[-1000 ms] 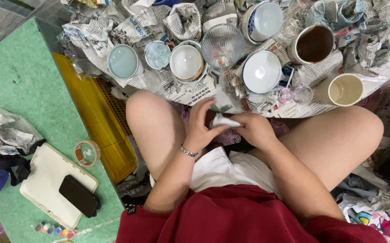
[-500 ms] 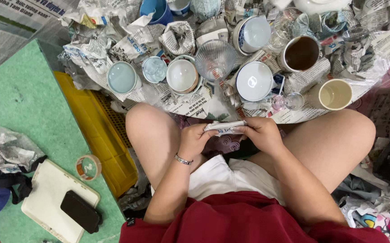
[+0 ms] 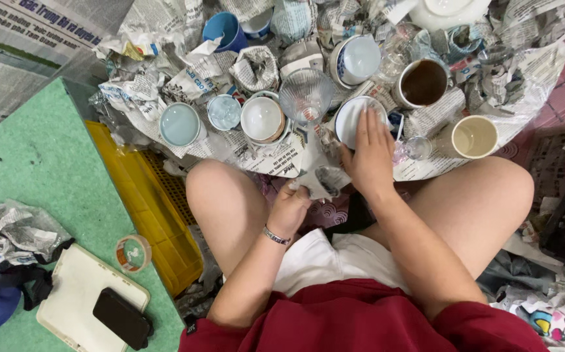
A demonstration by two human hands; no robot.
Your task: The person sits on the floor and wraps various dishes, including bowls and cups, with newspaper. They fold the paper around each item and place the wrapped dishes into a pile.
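Right hand [image 3: 370, 153] lies flat, fingers extended and together, palm down on a white bowl [image 3: 351, 117] just ahead of the knees; nothing gripped, only pressing or covering the rim. Left hand [image 3: 289, 208] is curled closed round a crumpled sheet of newspaper [image 3: 321, 179], which hangs between the two hands and touches the right wrist side.

Handling, judged: bowl looks glazed ceramic, so stiff, smooth, likely slippery and breakable; best taken by the rim with thumb inside, or cupped under the base. Paper is light and limp, and tears easily; bunching it as now seems adequate.

Beyond the right fingertips: a clear stemmed glass [image 3: 305, 94], thin and fragile. Left of that, a brown-rimmed bowl [image 3: 263, 118]. Right of the right hand: a cream cup [image 3: 474, 137].
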